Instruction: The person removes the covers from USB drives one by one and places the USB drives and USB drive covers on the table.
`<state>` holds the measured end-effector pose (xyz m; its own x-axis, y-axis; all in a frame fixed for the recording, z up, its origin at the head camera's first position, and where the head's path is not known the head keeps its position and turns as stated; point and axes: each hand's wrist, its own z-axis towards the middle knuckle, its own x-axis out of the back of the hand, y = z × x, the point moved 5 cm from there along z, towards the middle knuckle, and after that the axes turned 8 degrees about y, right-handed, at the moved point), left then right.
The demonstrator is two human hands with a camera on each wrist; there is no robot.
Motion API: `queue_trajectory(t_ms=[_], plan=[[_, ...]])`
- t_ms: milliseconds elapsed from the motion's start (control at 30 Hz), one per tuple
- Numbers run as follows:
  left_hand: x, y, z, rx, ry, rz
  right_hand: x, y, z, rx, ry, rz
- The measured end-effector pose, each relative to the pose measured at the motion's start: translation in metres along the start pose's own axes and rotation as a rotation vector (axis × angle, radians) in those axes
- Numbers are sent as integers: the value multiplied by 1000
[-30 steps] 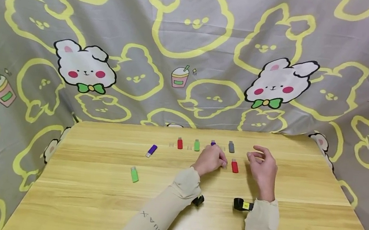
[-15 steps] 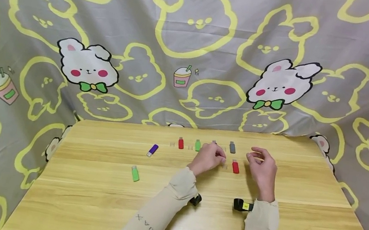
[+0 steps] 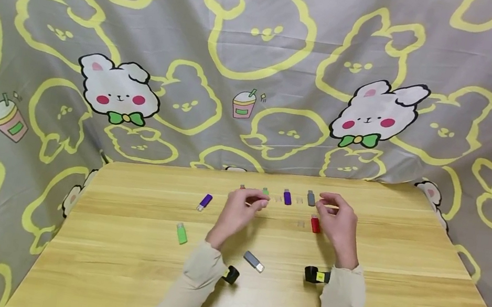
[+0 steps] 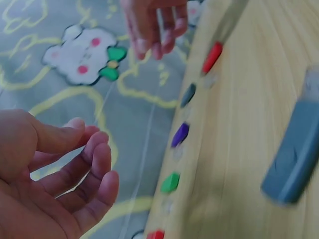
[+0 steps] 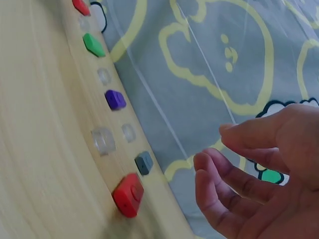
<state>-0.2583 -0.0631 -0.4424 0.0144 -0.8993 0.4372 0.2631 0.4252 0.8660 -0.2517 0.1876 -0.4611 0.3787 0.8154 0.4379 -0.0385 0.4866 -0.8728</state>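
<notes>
My left hand (image 3: 238,215) is above the table, fingers loosely bent and holding nothing; from the head it overlaps the red and green USB sticks in the back row. In the left wrist view its thumb and fingertips meet around bare air. My right hand (image 3: 339,227), also holding nothing, hovers beside a red USB stick (image 3: 315,224) and a grey USB stick (image 3: 311,198). A purple USB stick (image 3: 287,197) lies between the hands. Small clear caps (image 5: 103,141) lie among the sticks. Another grey USB stick (image 3: 253,261) rests near my left wrist.
To the left on the wooden table (image 3: 115,261) lie a purple USB stick (image 3: 204,202) and a green USB stick (image 3: 181,233). A patterned curtain (image 3: 250,58) hangs behind the table's back edge. Black wrist cameras (image 3: 316,275) sit at the sleeves.
My left hand has moved left, away from the clear cap beside the red stick, uncovering the purple stick and the nearer grey stick. The right hand has shifted slightly left.
</notes>
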Motion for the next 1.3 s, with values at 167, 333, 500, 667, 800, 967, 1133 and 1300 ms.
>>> queue_trajectory(t_ms=[167, 333, 500, 667, 800, 967, 1133, 1300], plan=[[27, -12, -12, 46, 100, -52, -8, -5, -3, 43, -71, -26], [47, -19, -15, 74, 174, -100, -16, -16, -4, 125, -92, -11], [57, -23, -15, 67, 194, -150, -27, -30, -9, 182, -116, 3], [64, -32, -17, 53, 181, -191, -53, -44, -30, 231, -243, -23], [70, -34, -16, 50, 209, -186, -74, -54, -50, 293, -369, -92], [70, -34, -16, 46, 193, -181, -87, -53, -76, 298, -513, -216], [71, -36, -16, 57, 198, -167, -95, -55, -95, 353, -605, -281], [73, -37, -16, 55, 200, -172, -100, -61, -106, 392, -636, -311]])
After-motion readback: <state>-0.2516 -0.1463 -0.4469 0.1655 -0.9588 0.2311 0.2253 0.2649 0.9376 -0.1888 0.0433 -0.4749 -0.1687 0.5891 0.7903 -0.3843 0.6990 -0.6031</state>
